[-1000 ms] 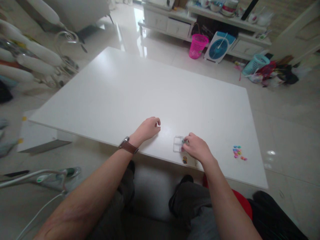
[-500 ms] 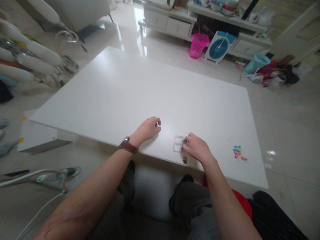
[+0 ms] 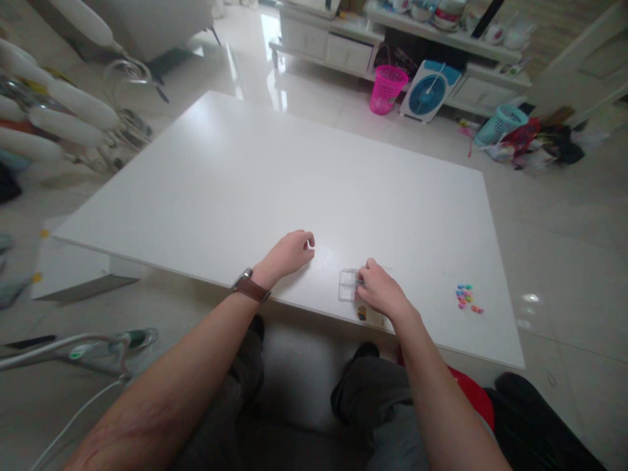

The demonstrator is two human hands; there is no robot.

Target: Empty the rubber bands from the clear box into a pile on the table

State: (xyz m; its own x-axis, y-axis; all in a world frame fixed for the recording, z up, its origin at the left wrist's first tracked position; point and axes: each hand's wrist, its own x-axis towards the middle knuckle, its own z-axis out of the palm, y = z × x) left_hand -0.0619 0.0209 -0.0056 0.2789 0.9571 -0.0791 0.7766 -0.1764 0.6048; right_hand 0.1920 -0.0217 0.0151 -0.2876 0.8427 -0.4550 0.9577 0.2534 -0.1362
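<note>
One clear box (image 3: 348,285), one bead pile (image 3: 467,299), two baskets (image 3: 387,88), one fan (image 3: 426,92)

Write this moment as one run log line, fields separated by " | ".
left hand: curled, resting on white table | right hand: fingers at small clear compartment box | coloured beads: loose at right

Big white bench (image 3: 275,176) on glossy pale tile floor (image 3: 564,222), window glare on both. Low white TV cabinet w/ drawers (image 3: 338,49) at back, pink bin (image 3: 387,88), blue fan (image 3: 426,91), teal basket (image 3: 501,124) beside clutter. White chair backs (image 3: 53,111) at left.
</note>
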